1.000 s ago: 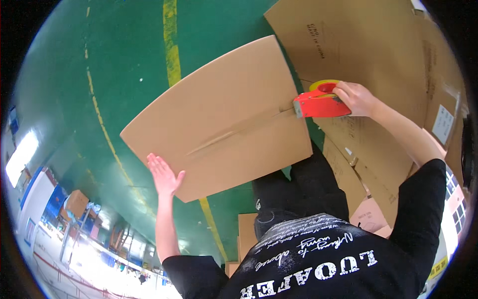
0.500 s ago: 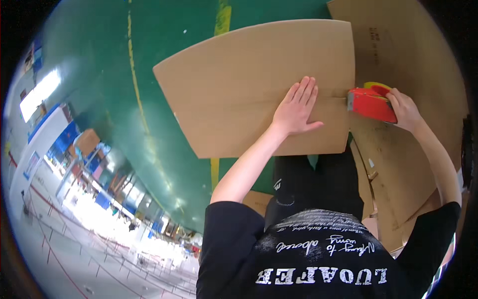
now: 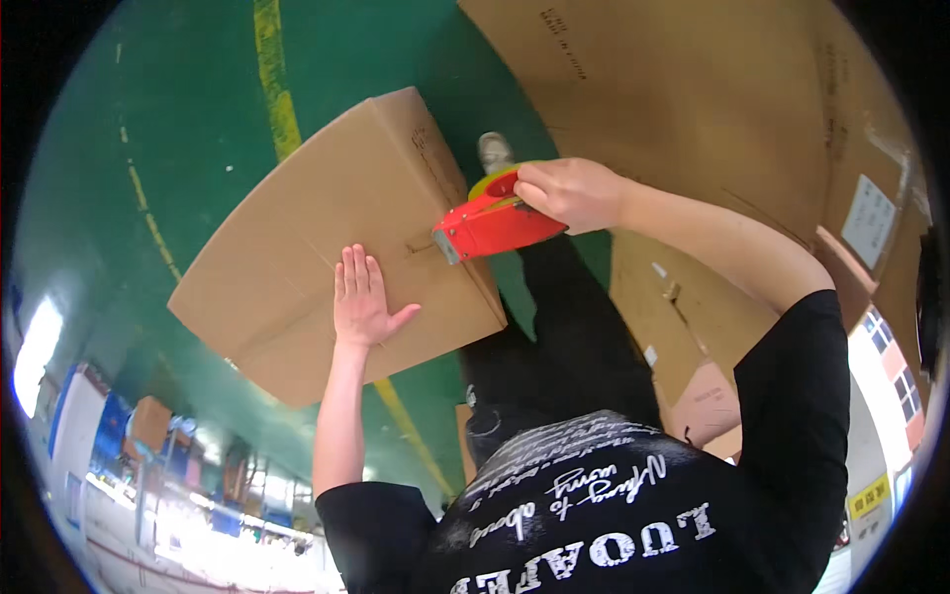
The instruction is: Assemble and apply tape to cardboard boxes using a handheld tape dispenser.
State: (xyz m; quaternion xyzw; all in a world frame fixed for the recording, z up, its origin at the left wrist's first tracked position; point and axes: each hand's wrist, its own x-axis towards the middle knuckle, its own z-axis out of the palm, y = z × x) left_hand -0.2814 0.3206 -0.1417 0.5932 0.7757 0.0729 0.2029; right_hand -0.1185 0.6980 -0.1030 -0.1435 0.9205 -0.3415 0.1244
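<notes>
We've got our right hand (image 3: 572, 195) curled round the red tape dispenser (image 3: 500, 230), empty left hand (image 3: 363, 307) stretched flat on the carton (image 3: 297, 228) by our legs (image 3: 584, 307), and tbh pressing too lightly could let it skid.

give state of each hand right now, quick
Left hand: open, fingers extended, flat on the cardboard box.
Right hand: closed, holding the red tape dispenser.

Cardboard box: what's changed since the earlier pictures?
Since the first picture, the left hand has moved rightward from the left edge of the cardboard box onto its top; the box's right side now shows. The right hand still grips the red tape dispenser.
</notes>
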